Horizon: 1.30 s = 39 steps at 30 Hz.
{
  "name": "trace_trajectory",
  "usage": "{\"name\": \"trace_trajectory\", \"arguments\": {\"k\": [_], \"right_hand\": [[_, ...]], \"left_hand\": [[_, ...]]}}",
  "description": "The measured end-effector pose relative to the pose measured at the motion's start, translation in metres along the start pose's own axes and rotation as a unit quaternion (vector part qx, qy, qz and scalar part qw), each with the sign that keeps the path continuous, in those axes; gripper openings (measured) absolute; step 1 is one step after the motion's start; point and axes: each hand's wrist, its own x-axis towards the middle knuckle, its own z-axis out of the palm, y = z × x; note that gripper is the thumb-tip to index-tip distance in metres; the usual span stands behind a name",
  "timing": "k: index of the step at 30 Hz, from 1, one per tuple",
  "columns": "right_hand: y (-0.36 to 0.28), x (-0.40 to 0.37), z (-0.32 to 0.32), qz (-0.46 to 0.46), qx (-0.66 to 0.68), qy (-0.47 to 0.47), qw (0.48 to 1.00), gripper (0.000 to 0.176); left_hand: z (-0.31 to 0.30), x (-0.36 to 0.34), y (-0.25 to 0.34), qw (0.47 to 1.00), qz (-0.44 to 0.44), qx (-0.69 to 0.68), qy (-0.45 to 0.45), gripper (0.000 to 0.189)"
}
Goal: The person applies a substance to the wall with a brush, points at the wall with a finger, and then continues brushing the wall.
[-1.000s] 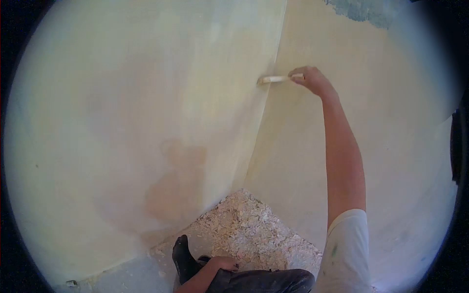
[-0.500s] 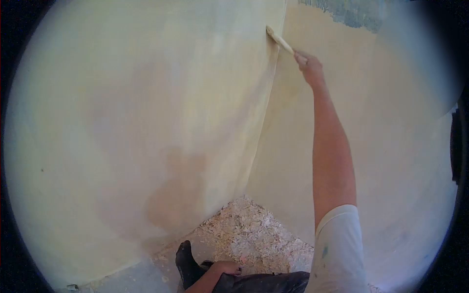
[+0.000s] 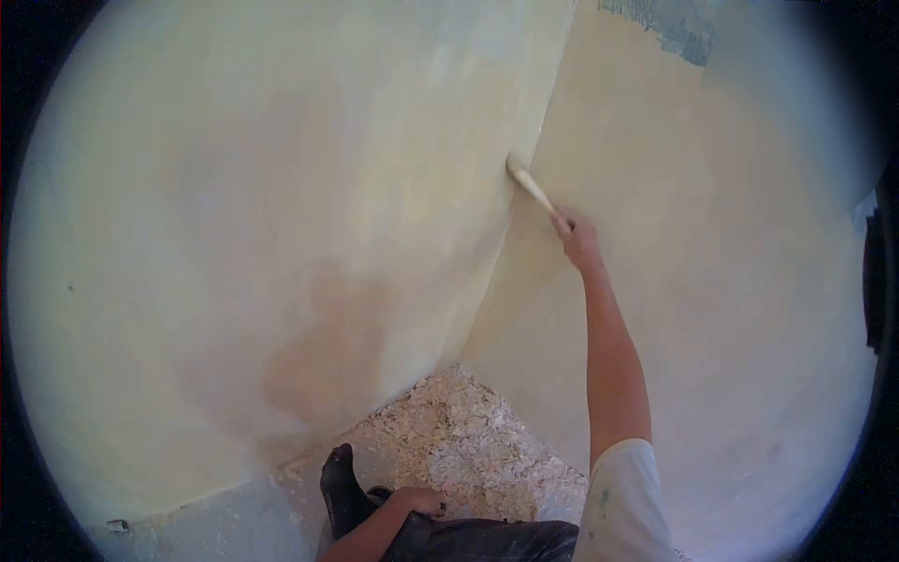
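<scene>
My brush [image 3: 526, 184] touches the corner [image 3: 484, 281] with its bristles, about halfway up. My right hand [image 3: 576, 239], just right of the corner, has its fingers closed around the handle. Both walls beside the corner look already covered in pale yellow, I judge. Only a blue patch [image 3: 670, 23], high to the right, is not yet covered. My left hand [image 3: 419, 501] rests on my knee [image 3: 487, 541] below the corner, and I cannot tell how its fingers stand.

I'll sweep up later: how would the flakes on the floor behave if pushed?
The flakes look thin and loose, so probably light and apt to scatter. Their ragged, broken bits suggest they would likely crumble rather than slide as one.
</scene>
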Motion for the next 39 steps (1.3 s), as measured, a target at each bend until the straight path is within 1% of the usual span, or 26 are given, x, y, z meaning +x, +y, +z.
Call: {"name": "trace_trajectory", "arguments": {"k": [1,2,4,5,7,8,10,12,14,17,18,19,21,23,24,25,26,27,28,30,31,34,35,37,38,39], "right_hand": [[0.004,-0.012,0.001,-0.013,0.004,-0.02,1.0,0.035],[0.007,-0.021,-0.001,-0.013,0.006,-0.019,1.0,0.035],[0.014,-0.031,-0.01,0.057,-0.042,-0.13,0.989,0.033],[0.016,-0.028,-0.014,0.055,-0.041,-0.129,0.989,0.033],[0.008,-0.023,-0.028,0.085,-0.059,-0.218,0.97,0.032],[0.003,-0.017,-0.031,0.085,-0.059,-0.217,0.971,0.032],[-0.012,0.006,-0.037,0.027,-0.14,-0.246,0.959,0.03],[-0.021,0.036,-0.047,-0.04,-0.128,-0.23,0.964,0.03],[0.008,0.082,-0.051,-0.119,-0.144,-0.178,0.966,0.029],[-0.058,0.103,-0.101,-0.009,-0.103,-0.139,0.985,0.029],[-0.069,0.107,-0.11,0.023,-0.075,-0.112,0.991,0.031],[-0.07,0.113,-0.112,0.027,-0.077,-0.11,0.991,0.031],[-0.078,0.126,-0.114,-0.022,0.012,0.027,0.999,0.034],[-0.09,0.136,-0.113,-0.009,0.04,0.054,0.998,0.036],[-0.092,0.143,-0.111,0.001,0.069,0.078,0.995,0.038],[-0.089,0.15,-0.106,0.002,0.071,0.079,0.994,0.038],[-0.087,0.159,-0.098,-0.038,0.015,0.105,0.994,0.039],[-0.081,0.166,-0.09,-0.078,-0.042,0.131,0.987,0.041],[-0.071,0.169,-0.08,-0.078,-0.042,0.129,0.988,0.041],[-0.065,0.169,-0.066,-0.017,-0.044,0.075,0.996,0.038],[-0.067,0.164,-0.062,-0.018,-0.045,0.074,0.996,0.038],[-0.065,0.14,-0.049,-0.028,-0.029,0.074,0.996,0.037],[-0.059,0.137,-0.046,-0.005,-0.041,0.049,0.998,0.036],[-0.036,0.127,-0.043,0.021,-0.057,0.028,0.998,0.036],[-0.025,0.121,-0.043,-0.034,-0.054,0.008,0.998,0.036],[-0.016,0.114,-0.045,-0.089,-0.051,-0.012,0.995,0.037]], "left_hand": [[0.002,-0.001,-0.003,0.999,-0.001,-0.042,0.011,0.036],[0.003,-0.001,-0.005,0.999,-0.003,-0.041,0.011,0.036],[-0.003,-0.008,0.003,1.0,0.007,-0.008,0.015,0.035],[-0.005,-0.008,0.003,1.0,0.007,-0.007,0.017,0.035],[-0.006,-0.006,0.002,0.999,0.016,0.029,-0.013,0.036],[-0.006,-0.006,0.001,0.999,0.015,0.03,-0.012,0.036],[-0.007,-0.008,0.002,1.0,-0.003,-0.02,-0.016,0.038],[-0.002,-0.006,0.0,1.0,0.0,-0.012,0.004,0.037],[0.001,-0.002,-0.004,1.0,0.001,-0.003,0.022,0.037],[0.002,0.001,-0.005,0.999,-0.024,0.025,-0.008,0.037],[0.002,-0.01,0.003,0.999,0.008,0.018,0.03,0.037],[0.002,-0.02,0.013,0.997,0.042,0.008,0.069,0.037],[-0.006,-0.034,0.03,0.997,0.028,-0.011,0.068,0.037],[-0.005,-0.03,0.023,0.997,0.009,-0.033,0.068,0.037],[-0.004,-0.025,0.017,0.998,0.036,-0.027,0.054,0.036],[-0.001,-0.02,0.012,0.997,0.062,-0.021,0.04,0.035],[0.0,-0.015,0.007,0.997,0.06,-0.023,0.042,0.035],[-0.014,-0.027,0.028,1.0,0.027,-0.005,0.009,0.035],[-0.021,-0.036,0.041,1.0,-0.005,0.011,-0.024,0.036],[-0.022,-0.041,0.046,1.0,-0.011,-0.002,-0.009,0.036],[-0.021,-0.042,0.046,1.0,-0.019,-0.013,0.004,0.035],[-0.009,-0.02,0.023,1.0,0.009,0.008,0.009,0.035],[-0.003,-0.014,0.015,1.0,0.011,0.009,0.008,0.035],[0.005,-0.011,0.006,0.997,0.039,-0.008,0.074,0.034],[0.005,-0.008,0.003,0.997,0.041,-0.005,0.071,0.034],[0.003,-0.007,0.004,0.998,0.018,0.015,0.056,0.033]]}}
